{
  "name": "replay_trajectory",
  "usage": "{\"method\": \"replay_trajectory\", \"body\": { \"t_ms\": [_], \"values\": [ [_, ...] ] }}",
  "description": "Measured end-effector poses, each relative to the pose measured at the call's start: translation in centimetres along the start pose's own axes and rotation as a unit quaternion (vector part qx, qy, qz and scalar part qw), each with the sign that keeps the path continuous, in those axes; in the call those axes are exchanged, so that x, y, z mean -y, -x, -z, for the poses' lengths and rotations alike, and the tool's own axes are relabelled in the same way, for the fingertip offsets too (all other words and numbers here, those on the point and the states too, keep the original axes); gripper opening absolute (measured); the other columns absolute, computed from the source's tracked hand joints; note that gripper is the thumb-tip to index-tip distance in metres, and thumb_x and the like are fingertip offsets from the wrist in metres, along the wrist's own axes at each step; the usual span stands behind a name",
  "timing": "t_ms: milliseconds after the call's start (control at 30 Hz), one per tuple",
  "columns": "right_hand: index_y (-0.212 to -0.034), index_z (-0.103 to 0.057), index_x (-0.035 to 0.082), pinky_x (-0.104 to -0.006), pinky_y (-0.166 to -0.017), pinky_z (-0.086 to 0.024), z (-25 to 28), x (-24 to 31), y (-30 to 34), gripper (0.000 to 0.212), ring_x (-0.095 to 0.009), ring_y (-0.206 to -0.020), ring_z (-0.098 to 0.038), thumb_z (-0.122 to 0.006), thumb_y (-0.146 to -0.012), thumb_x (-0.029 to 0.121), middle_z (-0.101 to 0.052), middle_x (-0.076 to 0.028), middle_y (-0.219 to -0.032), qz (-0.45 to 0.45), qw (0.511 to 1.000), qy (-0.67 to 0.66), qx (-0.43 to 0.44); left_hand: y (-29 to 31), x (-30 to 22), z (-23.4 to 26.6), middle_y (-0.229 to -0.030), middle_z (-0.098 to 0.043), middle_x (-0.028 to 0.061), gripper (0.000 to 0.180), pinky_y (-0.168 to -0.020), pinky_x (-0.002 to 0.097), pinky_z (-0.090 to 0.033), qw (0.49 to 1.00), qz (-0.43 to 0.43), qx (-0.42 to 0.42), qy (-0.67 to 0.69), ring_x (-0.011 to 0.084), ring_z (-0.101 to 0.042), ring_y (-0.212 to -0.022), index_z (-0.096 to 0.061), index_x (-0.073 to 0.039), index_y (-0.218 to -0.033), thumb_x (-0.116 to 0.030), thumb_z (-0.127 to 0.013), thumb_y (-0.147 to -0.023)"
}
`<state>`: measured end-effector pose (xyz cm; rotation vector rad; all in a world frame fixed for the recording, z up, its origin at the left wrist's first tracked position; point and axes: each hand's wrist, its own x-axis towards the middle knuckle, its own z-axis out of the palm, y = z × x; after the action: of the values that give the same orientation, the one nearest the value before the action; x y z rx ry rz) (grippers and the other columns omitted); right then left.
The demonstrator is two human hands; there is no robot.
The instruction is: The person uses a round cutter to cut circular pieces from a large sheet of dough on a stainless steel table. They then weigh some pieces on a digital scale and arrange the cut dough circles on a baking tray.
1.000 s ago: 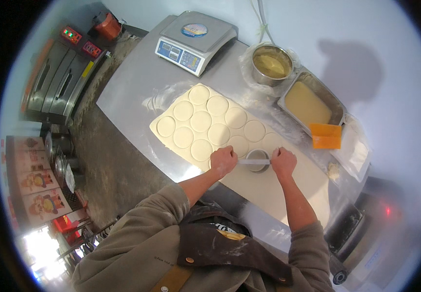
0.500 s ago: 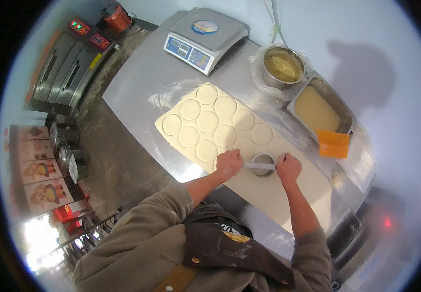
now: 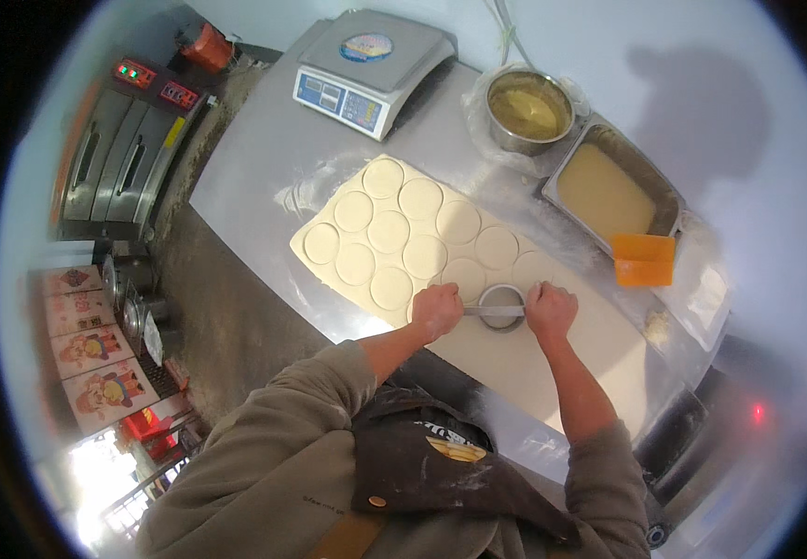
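Note:
A round metal dough cutter with a flat bar across its top stands on a rolled-out sheet of dough. My left hand is closed round the left end of the bar. The other end is gripped in my right hand, also closed. To the left and behind the cutter, several circles, such as this dough round, are cut in the sheet and still lie in place. My left fist partly covers one of them. Shadow falls over the dough around the cutter.
A digital scale stands at the far side of the metal table. Behind the dough are a steel pot with yellowish paste and a rectangular pan of pale yellow contents. An orange scraper lies by the pan's near corner. An oven stands left.
The view has shifted slightly. Both hands still hold the cutter's bar, and the cutter sits slightly closer to the neighbouring cut circles, its ring now seen more squarely from above.

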<state>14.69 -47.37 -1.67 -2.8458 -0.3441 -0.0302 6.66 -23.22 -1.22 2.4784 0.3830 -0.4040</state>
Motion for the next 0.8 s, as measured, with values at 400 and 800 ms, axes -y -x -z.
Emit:
{"method": "replay_trajectory", "body": {
  "t_ms": [400,800],
  "values": [
    [-0.074,-0.068,0.005,-0.052,-0.072,-0.047,3.6,3.0,8.8,0.029,-0.04,-0.075,-0.065,-0.061,-0.092,0.026,-0.069,-0.018,-0.075,-0.051,0.993,-0.02,0.1,10.7,3.2,-0.5,-0.086,-0.072,0.0241,0.027,-0.079,0.0564,-0.055,0.996,0.043,0.001,0.075,0.0464,-0.07,-0.086,-0.069,-0.006,-0.089,-0.027,-0.054,-0.093],
    [-0.073,-0.068,0.008,-0.0509,-0.07,-0.047,1.0,6.0,8.9,0.028,-0.039,-0.072,-0.065,-0.063,-0.092,0.027,-0.068,-0.017,-0.073,-0.018,0.999,-0.035,0.019,10.8,5.9,0.4,-0.088,-0.072,0.0217,0.022,-0.076,0.056,-0.053,0.993,0.079,-0.075,0.043,0.045,-0.069,-0.086,-0.07,-0.007,-0.088,-0.025,-0.058,-0.089]
  ]
}}
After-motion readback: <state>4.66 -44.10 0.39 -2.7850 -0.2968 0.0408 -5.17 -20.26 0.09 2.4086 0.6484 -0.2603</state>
